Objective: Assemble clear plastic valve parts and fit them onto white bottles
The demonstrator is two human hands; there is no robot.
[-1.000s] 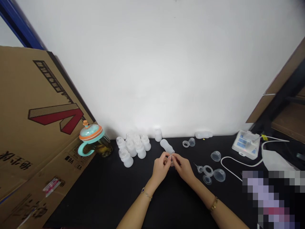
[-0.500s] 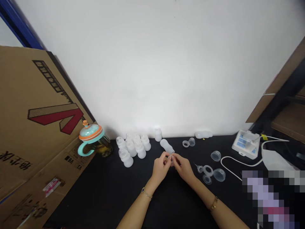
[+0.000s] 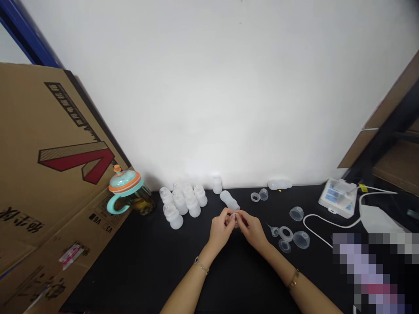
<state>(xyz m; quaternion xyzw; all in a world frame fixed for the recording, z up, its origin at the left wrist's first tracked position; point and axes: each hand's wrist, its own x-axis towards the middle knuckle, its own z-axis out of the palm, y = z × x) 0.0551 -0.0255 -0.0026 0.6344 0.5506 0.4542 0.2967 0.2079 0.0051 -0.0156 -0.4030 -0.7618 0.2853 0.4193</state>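
Note:
Between the fingertips of my left hand (image 3: 221, 227) and my right hand (image 3: 249, 227) is a small clear bottle collar (image 3: 235, 216), partly covered by the fingers. Both hands are closed on it in a pinch. Just beyond them a white bottle body (image 3: 229, 200) lies on its side. Right of my right hand are a clear silicone nipple (image 3: 274, 231), a collar ring (image 3: 286, 234), a round clear disc-like part (image 3: 284, 246) and a clear dome cap (image 3: 301, 240). Another dome cap (image 3: 296, 213) lies farther back.
Several capped baby bottles (image 3: 179, 203) stand at left, beside a turquoise-handled jug (image 3: 131, 192) and a cardboard box (image 3: 59, 174). By the wall are a bottle (image 3: 217, 185), a ring (image 3: 255, 197), a cap (image 3: 263, 194) and a lying bottle (image 3: 279, 185). A white case (image 3: 338, 198) and cable (image 3: 334, 226) lie right.

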